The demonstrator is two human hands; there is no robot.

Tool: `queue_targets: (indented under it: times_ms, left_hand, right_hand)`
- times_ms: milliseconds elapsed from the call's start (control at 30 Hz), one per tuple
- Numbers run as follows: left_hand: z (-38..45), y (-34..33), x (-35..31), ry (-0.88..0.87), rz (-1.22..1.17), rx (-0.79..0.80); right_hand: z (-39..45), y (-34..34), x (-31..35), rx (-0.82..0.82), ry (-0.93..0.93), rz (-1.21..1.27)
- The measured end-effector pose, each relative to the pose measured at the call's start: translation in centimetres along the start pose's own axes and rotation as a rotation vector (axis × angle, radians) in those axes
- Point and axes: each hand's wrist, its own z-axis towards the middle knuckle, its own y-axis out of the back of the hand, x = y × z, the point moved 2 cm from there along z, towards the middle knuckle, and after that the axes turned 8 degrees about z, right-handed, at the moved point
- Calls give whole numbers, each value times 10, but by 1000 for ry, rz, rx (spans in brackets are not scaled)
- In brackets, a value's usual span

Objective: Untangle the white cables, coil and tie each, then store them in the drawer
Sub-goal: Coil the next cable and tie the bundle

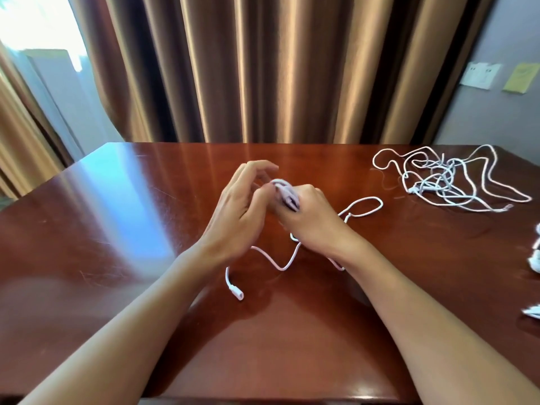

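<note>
White cable [287, 260] part-coiled: small bundle of loops [285, 192] held above mid-bench, long axis running near-to-far, slightly rightward. Loose tail snaking on the bench [117, 214] below the hands, one loop out to the right, connector end [237, 293] lying near-left, pointing toward the near edge. Right hand [309, 220] grip curled round the bundle, pinching it. Left hand [238, 211] just beside it, grip spread, fingers loosely bent, thumb close to the loops; contact unclear, blurred. Tangled pile of white cables [441, 178] far right on the bench, well apart. More white bits [536, 258] at right edge, cut off. Brown curtains [263, 68] behind.
</note>
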Motion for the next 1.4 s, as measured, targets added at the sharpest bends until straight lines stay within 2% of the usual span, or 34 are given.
queue_targets:
  times_ms: [100,200,467,600,767,967,1067,1233,1400]
  left_hand:
    - [-2,2,-2,-246,158,45]
    - [0,0,4,-295,242,99]
    - [2,2,15,-147,229,15]
    - [4,4,18,-67,241,-55]
    - [6,6,22,-11,165,-81]
    - [11,8,31,156,-13,-73]
    - [11,7,26,231,-133,-28]
    - [9,0,17,431,-347,99]
    - [8,1,15,529,-477,108]
  right_hand:
    - [-3,-6,1,80,-12,-61]
    - [-5,-7,1,50,-19,-28]
    - [-4,-8,0,15,68,-72]
    - [-5,-7,1,70,44,-6]
    - [-3,-11,-3,125,-48,196]
    - [-4,-9,1,121,-7,278]
    - [-3,-9,2,107,-51,376]
    - [-3,-9,2,101,-34,242]
    - [-2,-8,5,74,-55,273]
